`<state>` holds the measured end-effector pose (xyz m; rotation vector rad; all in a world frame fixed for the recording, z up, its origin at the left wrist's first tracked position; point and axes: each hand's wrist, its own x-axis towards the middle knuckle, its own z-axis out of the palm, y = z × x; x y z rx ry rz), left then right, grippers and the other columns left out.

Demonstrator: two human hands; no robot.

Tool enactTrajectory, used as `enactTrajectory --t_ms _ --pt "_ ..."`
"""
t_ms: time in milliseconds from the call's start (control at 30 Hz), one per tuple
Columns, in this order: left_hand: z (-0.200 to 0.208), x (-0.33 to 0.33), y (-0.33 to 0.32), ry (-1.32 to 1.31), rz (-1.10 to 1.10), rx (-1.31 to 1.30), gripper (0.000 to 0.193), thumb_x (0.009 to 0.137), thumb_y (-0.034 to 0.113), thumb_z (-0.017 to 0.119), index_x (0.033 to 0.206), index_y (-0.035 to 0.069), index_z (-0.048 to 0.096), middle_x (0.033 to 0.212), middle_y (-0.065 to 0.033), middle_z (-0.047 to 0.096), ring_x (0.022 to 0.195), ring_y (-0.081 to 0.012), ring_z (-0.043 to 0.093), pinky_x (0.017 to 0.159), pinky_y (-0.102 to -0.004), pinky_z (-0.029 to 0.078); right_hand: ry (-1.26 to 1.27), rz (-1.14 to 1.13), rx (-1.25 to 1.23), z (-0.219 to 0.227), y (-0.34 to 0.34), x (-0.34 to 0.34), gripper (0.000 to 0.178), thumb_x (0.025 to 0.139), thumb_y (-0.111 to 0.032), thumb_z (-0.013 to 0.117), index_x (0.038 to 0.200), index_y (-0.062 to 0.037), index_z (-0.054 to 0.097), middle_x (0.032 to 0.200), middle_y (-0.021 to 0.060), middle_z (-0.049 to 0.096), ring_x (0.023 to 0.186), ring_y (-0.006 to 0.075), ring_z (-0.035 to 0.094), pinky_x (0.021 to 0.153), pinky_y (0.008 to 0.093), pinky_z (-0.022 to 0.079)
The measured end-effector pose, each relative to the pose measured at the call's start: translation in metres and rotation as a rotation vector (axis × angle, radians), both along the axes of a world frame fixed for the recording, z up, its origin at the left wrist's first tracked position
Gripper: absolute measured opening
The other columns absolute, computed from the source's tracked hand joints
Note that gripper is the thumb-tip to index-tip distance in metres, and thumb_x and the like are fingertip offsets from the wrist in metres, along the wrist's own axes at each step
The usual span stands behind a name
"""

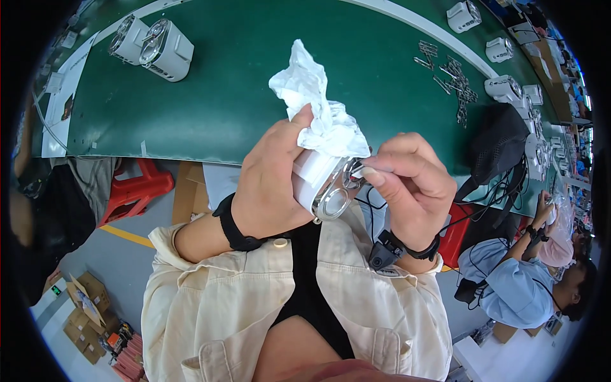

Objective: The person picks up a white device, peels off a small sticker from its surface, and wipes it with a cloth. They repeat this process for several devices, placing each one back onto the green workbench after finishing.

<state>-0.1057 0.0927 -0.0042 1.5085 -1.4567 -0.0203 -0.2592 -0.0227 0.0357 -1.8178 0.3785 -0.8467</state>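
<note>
My left hand is wrapped round a small white device housing with a shiny chrome face. The same hand has a crumpled white cloth between thumb and housing, bunched over its far end. My right hand is closed in a pinch at the right edge of the chrome face. A small pale bit shows at its fingertips, too small to name. The housing is tilted above my lap, close to the near edge of the table.
On the green table, two white-and-chrome housings stand at far left. Small metal parts lie at far right. A black bag and cables are beside my right hand. Red stools flank me; a person in light blue works at right.
</note>
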Motion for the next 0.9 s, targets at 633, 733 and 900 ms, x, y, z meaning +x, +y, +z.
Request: enactTrajectory --t_ms 633,733,900 --pt "-0.008 0.005 -0.003 -0.139 0.153 -0.030 0.093 0.064 0.015 0.086 0.138 -0.006 0.034 0.115 -0.0207 0.057 0.100 -0.0331 0.064 0.075 -0.0344 0.052 0.199 0.030 -0.821 -0.004 -0.010 0.000 0.033 0.080 -0.013 0.071 0.107 0.0047 0.068 0.092 0.0123 0.061 0.070 0.0202 0.055 0.061 0.0322 0.043" --pt "-0.014 -0.001 0.000 0.006 0.045 -0.021 0.097 0.067 0.014 0.086 0.139 -0.003 0.024 0.120 -0.0209 0.056 0.103 -0.0288 0.063 0.083 -0.0353 0.051 0.056 0.179 -0.597 -0.010 -0.020 -0.002 0.038 0.084 -0.018 0.068 0.113 0.0061 0.065 0.100 0.0124 0.061 0.079 0.0210 0.058 0.070 0.0341 0.046" --pt "-0.018 -0.006 -0.004 0.302 -0.080 -0.048 0.099 0.068 0.011 0.085 0.140 0.001 0.018 0.125 -0.0208 0.053 0.107 -0.0264 0.061 0.089 -0.0367 0.050 -0.159 0.255 0.664 -0.013 0.000 0.015 0.054 0.089 -0.021 0.062 0.135 0.0053 0.048 0.125 0.0132 0.054 0.113 0.0226 0.053 0.096 0.0342 0.040"
